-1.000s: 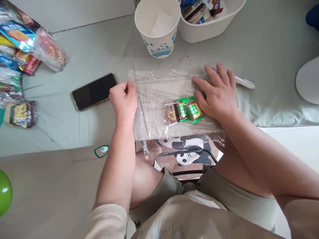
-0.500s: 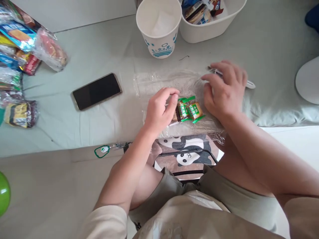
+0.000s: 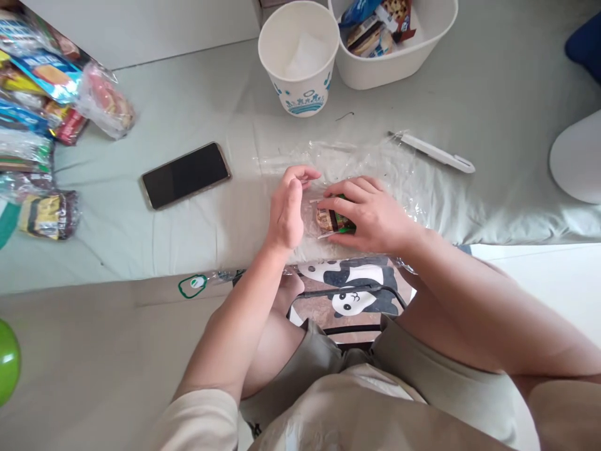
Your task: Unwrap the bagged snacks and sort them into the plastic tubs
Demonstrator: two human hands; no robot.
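Small packaged snacks [image 3: 330,219], some with green wrapper edges, lie on a spread of clear plastic film [image 3: 404,178] near the bed-like surface's front edge. My right hand [image 3: 369,210] lies over them from the right, fingers curved around the snacks and largely covering them. Just left of the snacks, my left hand [image 3: 287,210] is held on edge with its fingers apart and nothing in it. A white utility knife [image 3: 439,152] rests beyond my right hand, at the film's far right edge.
A phone [image 3: 186,175] lies left of my hands. Farther back stand a paper cup [image 3: 305,94] and a white bin [image 3: 385,72] holding snack packs. Many wrapped snacks [image 3: 47,75] are piled at the far left. A white rounded object [image 3: 580,160] is at the right.
My right hand has left the knife and moved left onto the snacks. My left hand has shifted slightly left and turned upright. The knife now lies fully in view.
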